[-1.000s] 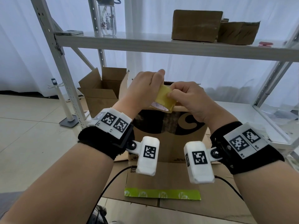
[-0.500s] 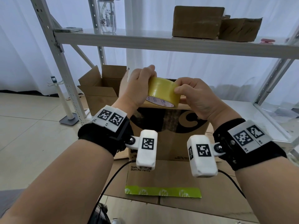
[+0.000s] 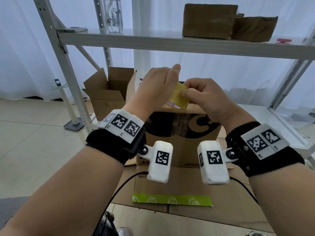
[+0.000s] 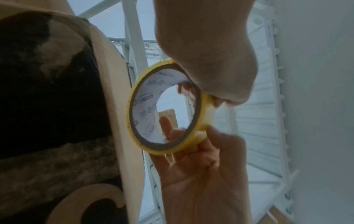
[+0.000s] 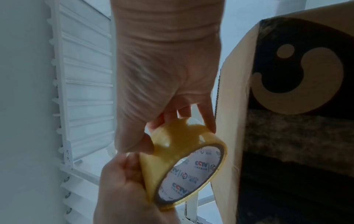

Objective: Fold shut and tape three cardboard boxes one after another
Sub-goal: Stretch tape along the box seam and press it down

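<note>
1. Head view, item one: my left hand, curled round the roll of yellow tape, index finger raised clear above the rest.
2. My right hand, fingers bent tight, thumb and forefinger pinching at the outer face of the roll; whether they have the loose end, I cannot tell from this view.
3. Right wrist view: roll of tape sits between both hands, white printed core facing the camera. A lifted, wrinkled flap of tape stands up from the roll under my left fingers.
4. Left wrist view: roll seen edge-on as a ring, my left fingers gripping its lower rim, the right hand closed over its upper rim.
5. Printed cardboard box: directly below and just beyond my fingers, brown with black markings; the roll is held above its top edge.
6. Open cardboard box: to the left of my left hand, flaps up.
7. Flattened cardboard: beneath my wrists, bearing a green strip.
8. Two closed boxes: on the shelf above my hands.
</note>
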{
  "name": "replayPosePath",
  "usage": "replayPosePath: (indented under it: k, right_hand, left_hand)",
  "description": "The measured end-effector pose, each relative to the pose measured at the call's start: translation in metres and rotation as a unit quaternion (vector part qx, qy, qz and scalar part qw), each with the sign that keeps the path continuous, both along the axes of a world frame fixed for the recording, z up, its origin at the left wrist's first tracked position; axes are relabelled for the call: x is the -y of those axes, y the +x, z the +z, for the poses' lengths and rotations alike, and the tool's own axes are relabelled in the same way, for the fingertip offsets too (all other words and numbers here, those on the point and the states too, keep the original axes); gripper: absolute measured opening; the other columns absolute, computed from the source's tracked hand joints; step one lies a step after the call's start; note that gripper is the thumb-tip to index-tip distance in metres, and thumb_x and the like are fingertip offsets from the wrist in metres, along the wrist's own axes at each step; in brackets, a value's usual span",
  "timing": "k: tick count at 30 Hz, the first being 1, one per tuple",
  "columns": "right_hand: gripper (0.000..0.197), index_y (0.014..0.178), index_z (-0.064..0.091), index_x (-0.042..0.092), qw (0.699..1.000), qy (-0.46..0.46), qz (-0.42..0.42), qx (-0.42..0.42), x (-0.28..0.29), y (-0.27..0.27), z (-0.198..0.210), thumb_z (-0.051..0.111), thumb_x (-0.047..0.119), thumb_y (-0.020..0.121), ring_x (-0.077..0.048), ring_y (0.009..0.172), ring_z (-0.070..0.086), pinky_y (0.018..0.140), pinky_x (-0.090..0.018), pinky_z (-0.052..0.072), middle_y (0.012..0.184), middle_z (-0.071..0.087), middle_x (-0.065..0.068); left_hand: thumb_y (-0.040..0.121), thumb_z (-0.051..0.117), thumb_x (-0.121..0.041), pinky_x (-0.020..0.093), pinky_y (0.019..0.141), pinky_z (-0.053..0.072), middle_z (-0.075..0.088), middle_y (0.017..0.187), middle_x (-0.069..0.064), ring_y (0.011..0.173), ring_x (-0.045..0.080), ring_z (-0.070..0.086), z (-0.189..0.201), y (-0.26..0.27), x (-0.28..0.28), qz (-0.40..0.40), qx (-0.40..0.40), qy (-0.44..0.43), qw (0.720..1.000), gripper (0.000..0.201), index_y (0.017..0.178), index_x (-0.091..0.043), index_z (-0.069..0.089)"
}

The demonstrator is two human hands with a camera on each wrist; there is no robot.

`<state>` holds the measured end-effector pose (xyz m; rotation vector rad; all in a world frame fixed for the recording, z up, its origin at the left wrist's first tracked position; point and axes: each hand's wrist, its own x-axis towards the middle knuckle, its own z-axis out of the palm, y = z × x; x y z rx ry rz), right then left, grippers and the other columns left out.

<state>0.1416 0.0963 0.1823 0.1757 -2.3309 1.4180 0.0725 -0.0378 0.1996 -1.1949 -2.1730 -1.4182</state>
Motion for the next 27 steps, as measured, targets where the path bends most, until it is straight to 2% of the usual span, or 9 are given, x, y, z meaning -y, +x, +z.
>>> replayPosePath:
  k: [2, 4, 8, 12, 14, 17, 19, 23, 27]
  right_hand:
    - [0.013, 0.065, 0.064, 0.015, 0.999, -0.049, 0.013, -0.001, -0.003, 0.001, 0.001, 0.062, 0.023, 0.074, -0.020, 0.072, 0.047, 0.073, -0.031, 0.041, 0.067, 0.052, -0.004]
    - [0.011, 0.062, 0.063, 0.019, 0.995, -0.094, 0.034, 0.001, -0.005, 0.002, 0.001, 0.062, 0.028, 0.068, -0.023, 0.074, 0.046, 0.073, -0.036, 0.040, 0.068, 0.050, -0.006]
    - [0.025, 0.069, 0.060, 0.008, 0.998, -0.040, 0.041, 0.023, -0.003, 0.003, -0.002, 0.059, 0.032, 0.071, -0.025, 0.075, 0.047, 0.077, -0.040, 0.043, 0.072, 0.049, -0.012]
    - [0.038, 0.079, 0.058, -0.005, 0.997, -0.044, 0.041, 0.042, -0.003, 0.001, -0.004, 0.061, 0.032, 0.070, -0.020, 0.077, 0.054, 0.072, -0.027, 0.051, 0.077, 0.050, -0.014]
    - [0.030, 0.080, 0.057, -0.006, 0.997, -0.045, 0.047, 0.046, -0.002, 0.002, -0.004, 0.061, 0.023, 0.075, -0.011, 0.073, 0.057, 0.065, -0.020, 0.052, 0.075, 0.050, -0.011]
    - [0.034, 0.082, 0.053, -0.014, 0.999, -0.022, 0.031, 0.036, 0.000, 0.000, -0.003, 0.055, 0.020, 0.079, -0.020, 0.075, 0.052, 0.070, -0.027, 0.055, 0.076, 0.048, -0.018]
    - [0.036, 0.083, 0.053, -0.015, 1.000, -0.004, 0.018, 0.025, 0.003, 0.001, -0.002, 0.055, 0.020, 0.079, -0.022, 0.074, 0.047, 0.071, -0.028, 0.048, 0.074, 0.047, -0.021]
    - [0.023, 0.077, 0.058, -0.008, 0.999, 0.030, 0.000, 0.017, 0.005, 0.001, 0.000, 0.057, 0.014, 0.084, -0.005, 0.060, 0.042, 0.062, -0.013, 0.039, 0.061, 0.047, 0.000]
    - [0.020, 0.082, 0.061, -0.010, 0.999, 0.035, -0.022, 0.006, 0.004, -0.001, -0.002, 0.055, 0.007, 0.090, -0.002, 0.055, 0.041, 0.058, -0.007, 0.039, 0.061, 0.048, -0.001]
  left_hand:
    - [0.093, 0.032, -0.038, 0.029, 0.066, 0.039, 0.056, 0.059, -0.002, 0.063, 0.013, 0.049, -0.002, -0.009, 0.002, -0.043, 0.101, 0.086, 0.990, 0.050, 0.063, -0.012, 0.062]
    - [0.085, 0.038, -0.047, 0.038, 0.074, 0.040, 0.055, 0.059, -0.009, 0.069, 0.017, 0.050, -0.008, -0.020, 0.006, -0.034, 0.180, 0.142, 0.973, 0.044, 0.054, -0.027, 0.062]
    - [0.077, 0.045, -0.043, 0.037, 0.071, 0.035, 0.052, 0.074, -0.002, 0.069, 0.014, 0.046, -0.018, -0.024, 0.008, -0.007, 0.218, 0.141, 0.966, 0.030, 0.057, -0.023, 0.058]
    - [0.080, 0.040, -0.035, 0.034, 0.059, 0.029, 0.035, 0.052, -0.003, 0.052, 0.012, 0.035, -0.015, -0.018, 0.007, -0.023, 0.157, 0.094, 0.983, 0.036, 0.055, -0.008, 0.044]
    - [0.082, 0.036, -0.033, 0.035, 0.058, 0.027, 0.030, 0.045, -0.005, 0.049, 0.013, 0.032, -0.013, -0.016, 0.007, -0.014, 0.116, 0.058, 0.991, 0.039, 0.054, -0.007, 0.040]
    - [0.085, 0.030, -0.031, 0.038, 0.059, 0.027, 0.029, 0.049, -0.002, 0.052, 0.018, 0.031, -0.012, -0.013, 0.008, -0.007, 0.061, 0.015, 0.998, 0.036, 0.053, -0.015, 0.033]
    - [0.087, 0.027, -0.028, 0.037, 0.057, 0.027, 0.029, 0.049, -0.001, 0.052, 0.020, 0.031, -0.010, -0.010, 0.008, -0.006, 0.026, -0.008, 1.000, 0.035, 0.054, -0.019, 0.031]
    - [0.098, 0.032, -0.018, 0.023, 0.050, 0.027, 0.029, 0.048, -0.006, 0.047, 0.011, 0.029, -0.010, -0.009, 0.004, 0.028, -0.031, -0.021, 0.999, 0.046, 0.053, -0.022, 0.027]
    - [0.089, 0.031, -0.014, 0.031, 0.053, 0.032, 0.035, 0.050, -0.001, 0.047, 0.021, 0.040, -0.010, -0.002, 0.001, 0.004, -0.084, -0.029, 0.996, 0.035, 0.059, -0.007, 0.046]
